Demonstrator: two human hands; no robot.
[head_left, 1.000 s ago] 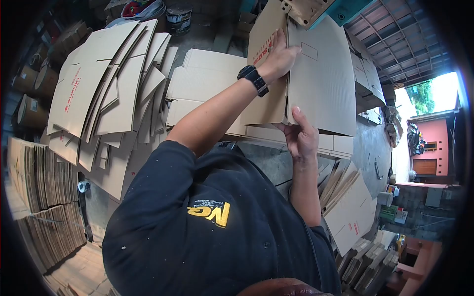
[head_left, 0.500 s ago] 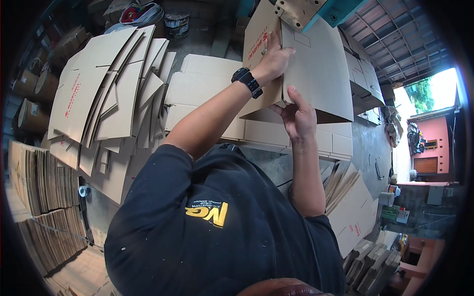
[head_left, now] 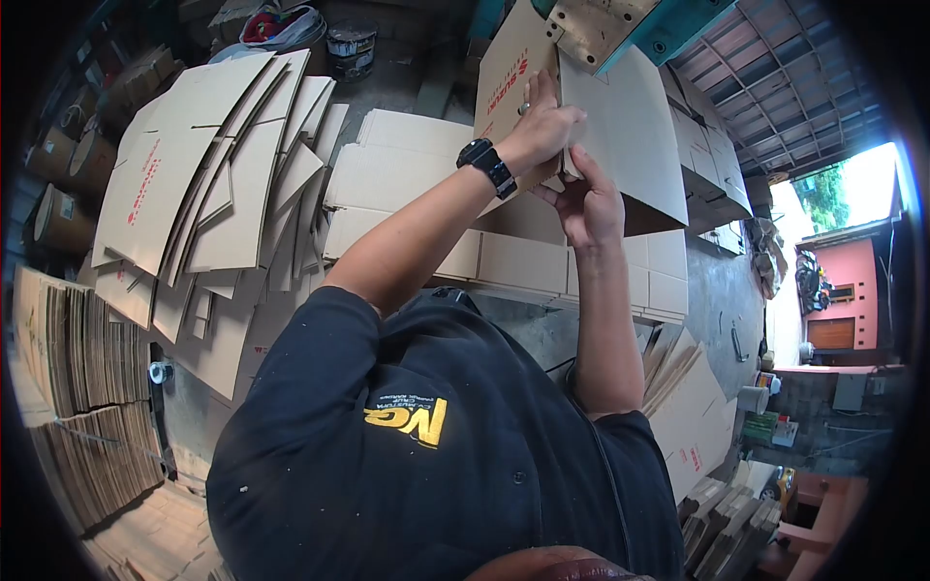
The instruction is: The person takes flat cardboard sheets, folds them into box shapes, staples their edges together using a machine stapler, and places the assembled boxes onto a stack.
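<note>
A brown cardboard box [head_left: 625, 145] with red lettering on its left panel stands half-folded under a metal machine head [head_left: 591, 34]. My left hand [head_left: 544, 126], with a black watch at the wrist, grips the box's near folded edge. Its fingers lie along the lettered panel and its thumb reaches across the edge. Lower on the same edge, my right hand [head_left: 593, 205] pinches the cardboard, thumb on the near side. Its other fingers are partly hidden. Beneath the box lies a stack of flat cardboard sheets [head_left: 397, 174].
A tall fanned pile of printed cardboard sheets [head_left: 194, 165] leans at the left. Bundled cardboard [head_left: 87, 349] stands lower left, and more sheets [head_left: 688, 416] lie at my right. A teal machine arm [head_left: 678, 34] overhangs the box. Folded boxes [head_left: 712, 160] sit behind it.
Both hands have moved slightly up along with the box's near edge, closer to the machine head. My right hand has come nearer to my left.
</note>
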